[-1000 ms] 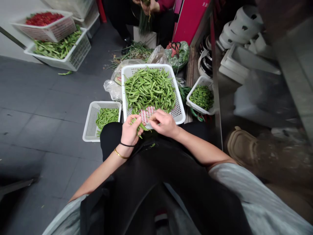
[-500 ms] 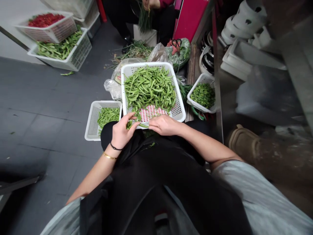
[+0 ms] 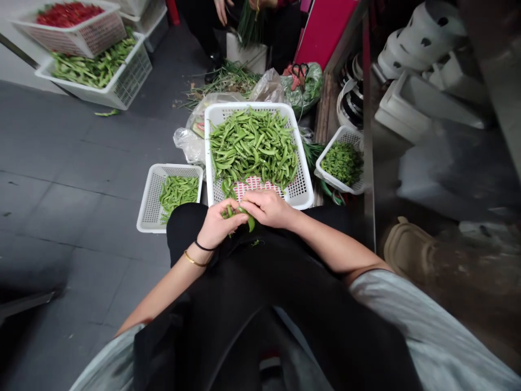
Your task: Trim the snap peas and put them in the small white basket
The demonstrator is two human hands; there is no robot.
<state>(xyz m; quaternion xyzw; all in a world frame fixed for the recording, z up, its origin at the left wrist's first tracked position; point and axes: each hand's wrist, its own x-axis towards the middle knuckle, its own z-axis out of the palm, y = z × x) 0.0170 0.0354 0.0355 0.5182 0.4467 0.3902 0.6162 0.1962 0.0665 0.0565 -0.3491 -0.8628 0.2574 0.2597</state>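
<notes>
My left hand [image 3: 217,224] is closed round a few green pea pods [image 3: 228,212] over my lap. My right hand [image 3: 266,208] meets it, fingers pinched on one green pod [image 3: 249,221] that hangs down between the two hands. Both hands sit just at the near rim of a large white basket [image 3: 303,191] heaped with green pods [image 3: 252,145]. A smaller white basket [image 3: 150,201] with a small pile of pods [image 3: 178,190] stands on the floor to the left of my knee.
Another small white basket of green bits [image 3: 342,162] stands to the right by a metal cabinet. At far left, stacked baskets hold green beans [image 3: 91,68] and red chillies [image 3: 67,12]. Another person [image 3: 244,16] sits opposite with green stalks; plastic bags [image 3: 191,144] and scissors [image 3: 299,70] lie near.
My left hand has come back from beside the small basket to meet my right hand. Both hands now work one pod together at the big basket's near rim.
</notes>
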